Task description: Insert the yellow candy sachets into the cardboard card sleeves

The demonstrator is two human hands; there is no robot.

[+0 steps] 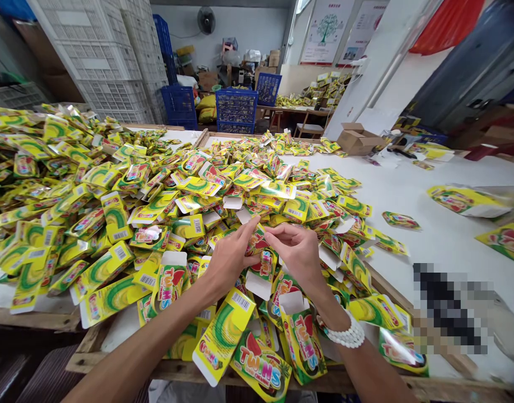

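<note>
My left hand (230,254) and my right hand (298,253) meet over the middle of a big pile of small yellow-green "Twins" cartons (114,184). Both pinch the same little carton (257,240), red and yellow, held between their fingertips just above the heap. A white bead bracelet (345,334) circles my right wrist. More flat cartons with open white flaps lie under my forearms, at the table's front edge.
The white table (425,235) runs right with a few loose cartons on it. A small brown cardboard box (355,139) stands at the back. White crates (106,56) and blue baskets (236,106) are stacked behind. A blurred-out patch (450,308) sits at right.
</note>
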